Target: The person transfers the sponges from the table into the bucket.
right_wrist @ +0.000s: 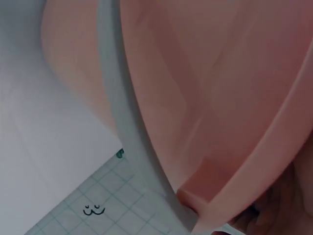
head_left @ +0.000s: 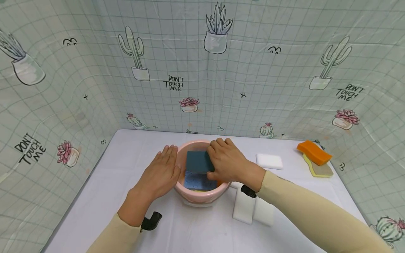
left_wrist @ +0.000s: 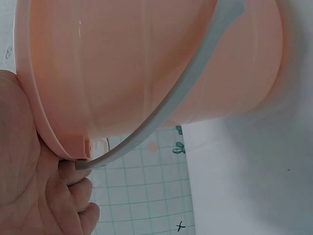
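A pink bucket (head_left: 202, 197) with a pale grey handle (left_wrist: 171, 98) stands upright on the white-covered table. Inside it, a dark teal sponge (head_left: 199, 162) lies above a speckled blue sponge (head_left: 200, 181), with a sliver of yellow below them. My right hand (head_left: 230, 160) reaches over the right rim and grips the dark teal sponge at its right side, fingers behind and thumb in front. With fingers straight, my left hand (head_left: 161, 172) rests against the left rim. In the right wrist view the bucket wall (right_wrist: 220, 73) hides the sponges and most of that hand.
White sponges lie right of the bucket: one farther back (head_left: 269, 161), others near my right forearm (head_left: 243, 207). An orange sponge (head_left: 314, 153) leans on a yellow and grey sponge (head_left: 319, 169) at the far right. A patterned curtain (head_left: 202, 70) closes off the back and sides.
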Demonstrator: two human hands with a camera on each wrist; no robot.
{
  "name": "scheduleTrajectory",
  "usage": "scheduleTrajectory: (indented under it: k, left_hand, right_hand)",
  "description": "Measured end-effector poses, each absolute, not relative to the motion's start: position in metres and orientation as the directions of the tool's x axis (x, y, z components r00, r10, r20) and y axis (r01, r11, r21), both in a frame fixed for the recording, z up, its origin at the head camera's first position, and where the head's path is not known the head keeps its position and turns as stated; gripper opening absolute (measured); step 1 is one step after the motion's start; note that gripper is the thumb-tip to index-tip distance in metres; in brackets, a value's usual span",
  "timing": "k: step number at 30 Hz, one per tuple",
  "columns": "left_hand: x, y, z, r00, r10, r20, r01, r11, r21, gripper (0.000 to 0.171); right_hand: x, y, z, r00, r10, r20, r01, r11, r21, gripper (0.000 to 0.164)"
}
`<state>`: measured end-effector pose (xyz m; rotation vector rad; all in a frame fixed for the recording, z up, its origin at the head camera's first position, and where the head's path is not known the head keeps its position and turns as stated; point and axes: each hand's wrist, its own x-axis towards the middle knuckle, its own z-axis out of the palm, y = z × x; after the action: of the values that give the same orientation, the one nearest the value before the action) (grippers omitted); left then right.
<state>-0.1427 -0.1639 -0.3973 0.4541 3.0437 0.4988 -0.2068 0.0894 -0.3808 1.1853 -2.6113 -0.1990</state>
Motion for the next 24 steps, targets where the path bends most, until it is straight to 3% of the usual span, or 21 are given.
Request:
scheduleTrajectory:
  k: [8, 13, 24]
  left_hand:
    - [-0.143, -0.164, -0.399, -0.958, 0.283, 0.033, 0.279, 0.906, 0.319, 0.065]
    - [-0.142, -0.164, -0.4, -0.959, 0.278, 0.061, 0.282, 0.901, 0.329, 0.065]
    - [-0.142, -0.165, -0.402, -0.958, 0.277, 0.072, 0.285, 0.9, 0.33, 0.065]
  right_hand:
    - [-0.212, 0.082, -0.383, -0.651, -0.757, 0.059, -0.736, 0.648, 0.194, 0.063]
    - [-0.213, 0.082, -0.386, -0.651, -0.757, 0.059, -0.731, 0.646, 0.218, 0.061]
    - [-0.207, 0.101, -0.392, -0.63, -0.674, 0.385, -0.644, 0.731, 0.226, 0.03]
